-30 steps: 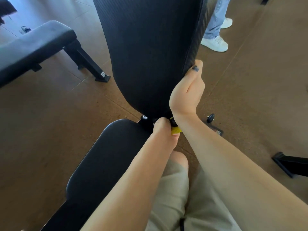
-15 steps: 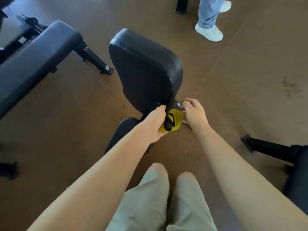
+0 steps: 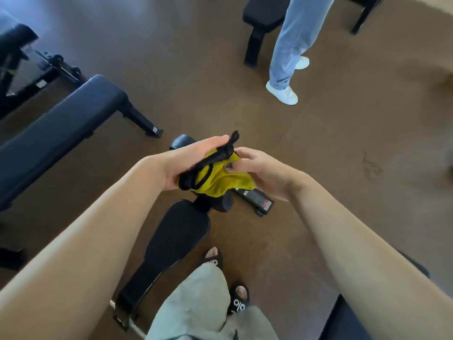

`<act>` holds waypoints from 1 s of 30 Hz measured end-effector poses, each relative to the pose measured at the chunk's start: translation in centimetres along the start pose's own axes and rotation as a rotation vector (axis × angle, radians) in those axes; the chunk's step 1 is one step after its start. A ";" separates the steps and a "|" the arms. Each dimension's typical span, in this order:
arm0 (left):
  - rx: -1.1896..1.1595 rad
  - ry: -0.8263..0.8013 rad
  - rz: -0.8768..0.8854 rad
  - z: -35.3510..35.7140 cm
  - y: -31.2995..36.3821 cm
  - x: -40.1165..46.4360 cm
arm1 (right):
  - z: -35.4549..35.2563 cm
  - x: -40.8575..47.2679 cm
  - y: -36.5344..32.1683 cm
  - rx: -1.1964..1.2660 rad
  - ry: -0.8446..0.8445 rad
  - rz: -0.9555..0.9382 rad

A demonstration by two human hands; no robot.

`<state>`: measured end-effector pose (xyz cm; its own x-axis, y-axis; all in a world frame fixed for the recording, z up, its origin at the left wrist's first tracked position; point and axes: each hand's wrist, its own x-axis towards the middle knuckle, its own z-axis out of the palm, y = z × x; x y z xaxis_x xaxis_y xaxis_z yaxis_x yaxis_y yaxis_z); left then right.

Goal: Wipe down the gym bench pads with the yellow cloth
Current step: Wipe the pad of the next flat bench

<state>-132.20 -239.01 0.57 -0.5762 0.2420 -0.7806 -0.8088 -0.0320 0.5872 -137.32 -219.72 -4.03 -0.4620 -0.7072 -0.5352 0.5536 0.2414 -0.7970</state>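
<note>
The yellow cloth (image 3: pixel 224 179) is bunched between both hands at chest height, with a black strap or cord (image 3: pixel 215 158) lying across it. My left hand (image 3: pixel 188 160) cups the cloth and the black strap from the left. From the right, the fingertips of my right hand (image 3: pixel 257 168) pinch the cloth. Below them the black bench pad (image 3: pixel 176 239) lies flat on its frame, running toward my feet. The pad's far end is hidden behind my hands.
Another black bench (image 3: pixel 56 133) stands at the left, with more equipment (image 3: pixel 29 67) behind it. A person in jeans and white shoes (image 3: pixel 284 92) stands at the upper right beside a third bench (image 3: pixel 262 18). A dark bench edge (image 3: pixel 343 322) is at the lower right. Brown floor lies between.
I have risen and the view has pulled back from the bench. Both hands left the backrest and lifted the cloth and black strap. The backrest pad no longer stands upright.
</note>
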 end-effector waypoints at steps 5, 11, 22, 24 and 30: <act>0.153 0.015 -0.015 -5.0 2.8 1.3 | -0.2 4.8 -4.8 -0.129 0.051 0.032; 0.216 0.140 0.013 -9.6 6.1 3.1 | -1.2 11.0 -9.6 -0.105 0.027 0.058; 0.262 0.401 0.059 -13.6 14.0 6.6 | -6.4 22.4 -18.1 -0.178 -0.243 0.192; 0.192 0.416 0.050 -13.9 15.3 8.1 | -8.7 25.1 -19.2 -0.237 -0.325 0.227; -0.238 0.436 0.021 -11.7 18.1 12.7 | -15.1 30.1 -23.1 -0.405 -0.585 0.336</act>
<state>-155.47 -247.88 -1.22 -0.5471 -0.1879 -0.8157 -0.7714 -0.2652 0.5785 -174.45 -236.56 -5.93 0.1872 -0.7611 -0.6210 0.2513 0.6483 -0.7188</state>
